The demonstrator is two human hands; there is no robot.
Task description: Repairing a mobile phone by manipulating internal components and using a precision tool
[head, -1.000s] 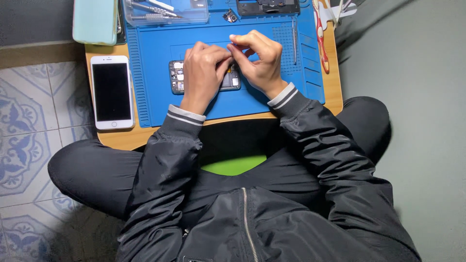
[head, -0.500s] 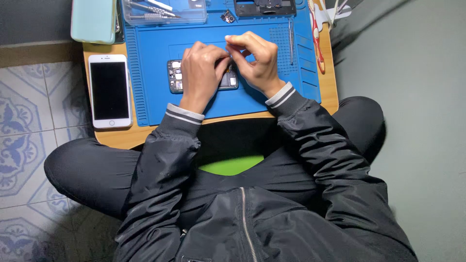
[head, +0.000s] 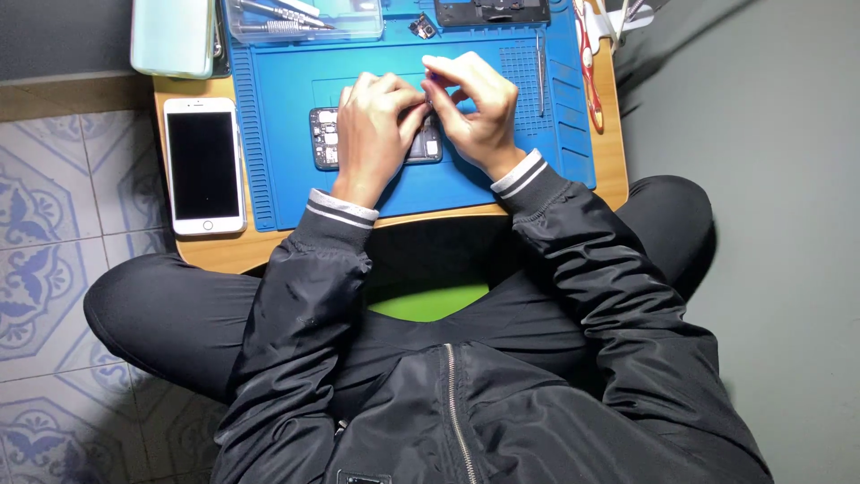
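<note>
An opened dark phone body (head: 324, 139) lies on a blue work mat (head: 269, 134), its inner parts showing. My left hand (head: 372, 130) rests over the middle of it, fingers curled and pressing down on it. My right hand (head: 475, 108) is just to the right, thumb and forefinger pinched on a thin tool whose tip meets the phone body near my left fingertips. Most of the phone body is hidden under both hands.
A white phone (head: 203, 166) lies screen up on the small wooden table (head: 224, 251), left of the mat. A clear tool box (head: 305, 18), a mint case (head: 175, 36), tweezers (head: 540, 58) and red-handled scissors (head: 591, 63) lie at the far side.
The hands stay on the phone body; my right fingers have shifted slightly on the tool. The view has drifted a little.
</note>
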